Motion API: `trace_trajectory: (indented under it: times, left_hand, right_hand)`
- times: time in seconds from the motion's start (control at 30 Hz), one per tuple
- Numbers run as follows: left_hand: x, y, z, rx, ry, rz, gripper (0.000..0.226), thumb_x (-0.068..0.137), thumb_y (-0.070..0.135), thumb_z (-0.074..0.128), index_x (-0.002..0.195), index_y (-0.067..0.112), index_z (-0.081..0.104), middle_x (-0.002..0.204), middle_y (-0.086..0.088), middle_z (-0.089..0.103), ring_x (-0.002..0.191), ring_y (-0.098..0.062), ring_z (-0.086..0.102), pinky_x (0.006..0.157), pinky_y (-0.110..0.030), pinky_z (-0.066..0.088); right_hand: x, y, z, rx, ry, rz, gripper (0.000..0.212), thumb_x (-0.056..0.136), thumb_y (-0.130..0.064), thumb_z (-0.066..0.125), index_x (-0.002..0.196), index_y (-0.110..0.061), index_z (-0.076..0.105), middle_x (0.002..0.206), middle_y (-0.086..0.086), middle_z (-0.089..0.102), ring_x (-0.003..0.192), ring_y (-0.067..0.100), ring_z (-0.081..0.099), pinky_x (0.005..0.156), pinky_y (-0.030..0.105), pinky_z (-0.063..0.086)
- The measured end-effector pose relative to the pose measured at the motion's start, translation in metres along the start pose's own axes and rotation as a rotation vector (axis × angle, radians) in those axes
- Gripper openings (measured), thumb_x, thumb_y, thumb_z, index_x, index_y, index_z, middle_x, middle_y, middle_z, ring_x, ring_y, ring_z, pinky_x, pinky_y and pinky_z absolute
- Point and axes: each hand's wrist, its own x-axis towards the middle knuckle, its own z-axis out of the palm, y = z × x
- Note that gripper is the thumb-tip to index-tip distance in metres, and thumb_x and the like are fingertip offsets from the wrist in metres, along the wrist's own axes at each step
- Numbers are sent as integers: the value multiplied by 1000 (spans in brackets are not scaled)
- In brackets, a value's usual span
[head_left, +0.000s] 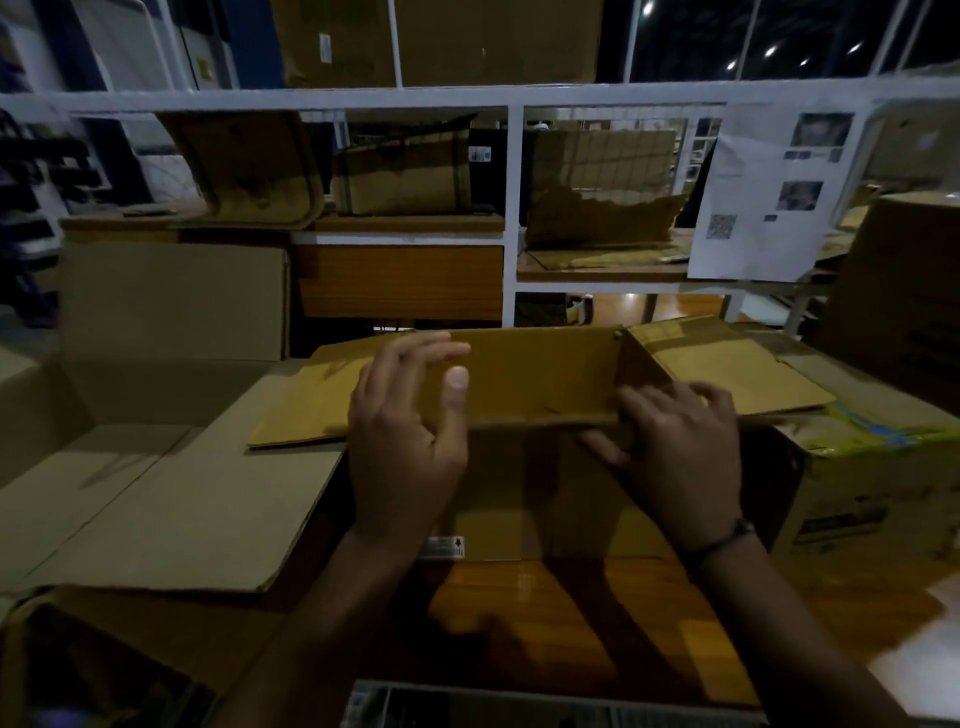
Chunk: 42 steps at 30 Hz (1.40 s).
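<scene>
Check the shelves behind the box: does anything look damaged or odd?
Yes. On the right shelf a cardboard sheet has a ragged, torn upper edge. On the left shelf another cardboard piece stands bent and curled instead of flat. The box itself looks intact.

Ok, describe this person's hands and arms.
No gloves or sleeves in view; the left hand and right hand are bare. A thin dark bracelet with a small bead or clasp sits on the right wrist; the left wrist has none.
</scene>
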Motion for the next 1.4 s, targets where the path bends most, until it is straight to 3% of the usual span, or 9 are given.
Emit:
trace_trajectory:
  times: [0.1, 0.2, 0.37, 0.5, 0.57, 0.7, 0.97, 1.2, 1.4]
  left_hand:
    - [-7, -13, 20, 170, -22, 115, 23, 100, 28, 60, 120, 20, 67, 138, -2, 58, 137, -21, 47, 113, -53, 36]
    - [-12, -33, 39, 392, -180, 161, 34, 95, 28, 65, 128, 26, 64, 166, -7, 30, 157, -31, 14, 125, -60, 13]
    - [-21, -65, 60, 502, -385, 38, 62, 98, 38, 60, 155, 31, 39, 173, -4, 1, 159, -30, -7, 127, -55, 2]
    - [-50, -102, 68, 572, -547, -125, 62, 99, 49, 55, 156, 33, 36, 169, -4, 22, 157, -32, 9, 126, -56, -3]
    - [-59, -113, 67, 562, -537, -69, 59, 96, 48, 62, 149, 31, 47, 158, -4, 44, 151, -32, 27, 126, -58, 4]
    - [-59, -125, 69, 509, -474, -10, 56, 91, 44, 70, 142, 28, 53, 143, -4, 54, 141, -31, 39, 125, -58, 7]
    - [-50, -143, 61, 533, -460, -89, 59, 90, 51, 68, 145, 34, 51, 152, -12, 42, 146, -36, 28, 123, -61, 15]
    - [-81, -132, 64, 399, -154, -408, 75, 73, 41, 90, 140, 34, 56, 159, -15, 15, 141, -46, 23, 102, -63, 43]
    - [-59, -149, 54, 311, -365, -333, 90, 66, 49, 92, 145, 37, 50, 163, -3, 16, 146, -39, 19, 103, -61, 43]
  right_hand:
    - [30, 2, 18, -7, 66, 65, 73, 92, -76, 49, 131, -15, 62, 127, 12, 67, 122, 34, 57, 112, 55, 32]
    - [47, 0, 37, -31, 20, 76, 80, 96, -73, 44, 156, -21, 38, 160, 11, 38, 150, 36, 29, 121, 64, 12]
    - [43, -8, 75, -13, -232, 96, 84, 94, -74, 24, 164, -30, 5, 172, 5, -6, 157, 38, -5, 122, 65, -1]
    - [5, -10, 105, 69, -502, 208, 83, 89, -72, -5, 155, -37, 33, 165, -1, 30, 153, 28, 21, 122, 62, 7]
    - [-10, -10, 111, 75, -430, 221, 71, 97, -68, 4, 142, -37, 50, 149, -5, 52, 143, 24, 37, 120, 62, 9]
    - [-22, -8, 117, 77, -356, 222, 56, 101, -62, 23, 138, -34, 55, 144, -3, 56, 140, 25, 41, 120, 64, 6]
    - [-41, 27, 110, -17, -341, 463, 67, 87, -74, 53, 144, -38, 49, 161, 6, 33, 149, 43, 12, 113, 75, 10]
    - [-59, 47, 105, 3, -215, 484, 80, 77, -69, 71, 146, -33, 49, 155, 14, 25, 129, 46, 31, 95, 68, 46]
    - [-58, 53, 118, 179, -223, 387, 93, 71, -69, 74, 149, -29, 44, 157, 14, 22, 137, 49, 28, 104, 66, 44]
